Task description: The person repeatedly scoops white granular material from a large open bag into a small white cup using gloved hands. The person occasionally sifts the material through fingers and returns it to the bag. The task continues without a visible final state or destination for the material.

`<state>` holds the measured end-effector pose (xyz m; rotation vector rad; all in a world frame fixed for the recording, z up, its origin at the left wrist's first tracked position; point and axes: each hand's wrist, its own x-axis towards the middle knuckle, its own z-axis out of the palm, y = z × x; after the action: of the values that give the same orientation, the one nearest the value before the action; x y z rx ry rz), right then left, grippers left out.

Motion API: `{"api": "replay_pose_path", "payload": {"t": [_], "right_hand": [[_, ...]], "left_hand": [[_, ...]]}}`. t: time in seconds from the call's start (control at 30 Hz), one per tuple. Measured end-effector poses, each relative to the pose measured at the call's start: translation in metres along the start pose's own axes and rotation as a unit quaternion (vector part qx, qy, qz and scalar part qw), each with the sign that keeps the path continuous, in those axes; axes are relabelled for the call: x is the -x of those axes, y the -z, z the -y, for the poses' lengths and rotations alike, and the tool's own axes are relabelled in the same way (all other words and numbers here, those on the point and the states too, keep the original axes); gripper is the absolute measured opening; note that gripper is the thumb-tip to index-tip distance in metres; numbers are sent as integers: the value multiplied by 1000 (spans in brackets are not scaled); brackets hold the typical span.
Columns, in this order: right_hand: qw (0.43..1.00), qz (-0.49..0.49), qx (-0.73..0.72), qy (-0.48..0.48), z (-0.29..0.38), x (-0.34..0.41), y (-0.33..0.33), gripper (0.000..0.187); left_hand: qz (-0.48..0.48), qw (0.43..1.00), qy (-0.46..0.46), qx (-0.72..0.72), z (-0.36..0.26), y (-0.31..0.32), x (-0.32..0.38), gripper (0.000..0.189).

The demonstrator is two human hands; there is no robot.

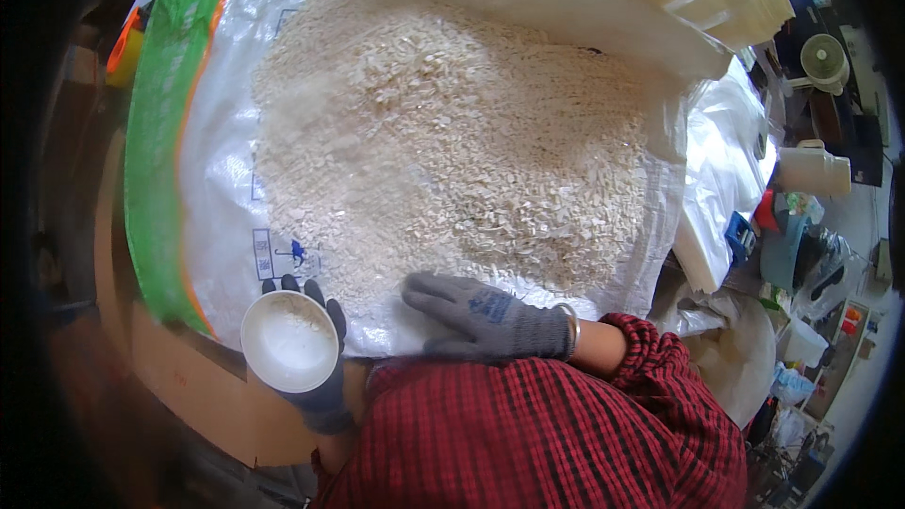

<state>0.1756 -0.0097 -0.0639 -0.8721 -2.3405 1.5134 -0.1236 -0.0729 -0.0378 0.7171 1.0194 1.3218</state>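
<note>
A white bowl (288, 350) rests in my gloved left hand (331, 392), its fingers wrapped around the far rim. A few pale flakes lie inside the bowl. My right hand (488, 314), in a grey knit work glove, lies flat with fingers stretched leftward along the near edge of the pile, holding nothing. Before me spreads a broad heap of small cream-coloured flakes (452, 148); what they are made of I cannot tell. They lie on a white woven plastic sack (219, 141) with a green, orange-edged band and printed marks.
Under the sack's near left side is a cardboard sheet (191, 396). A large translucent plastic sheet (636, 0) overhangs the far right. White plastic bags (721, 162) lie to the right, with a pale jug (813, 168), a small fan (824, 60) and a teal bin (783, 247) beyond.
</note>
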Motion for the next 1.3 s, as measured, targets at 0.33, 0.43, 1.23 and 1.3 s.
{"api": "replay_pose_path", "payload": {"t": [0.33,0.43,1.23,1.3], "right_hand": [[985,-136,105,-21,2,-45,37,85],[938,-346,8,-26,-2,-28,58,77],[816,-499,-267,-117,3,46,71,45],[809,-510,-263,-127,5,44,71,43]], "left_hand": [[-119,987,-19,106,16,-2,0,64],[-117,953,-63,-273,19,-1,0,69],[-154,865,-123,-461,26,-7,-8,92],[-139,810,-140,-552,26,-4,-9,94]]}}
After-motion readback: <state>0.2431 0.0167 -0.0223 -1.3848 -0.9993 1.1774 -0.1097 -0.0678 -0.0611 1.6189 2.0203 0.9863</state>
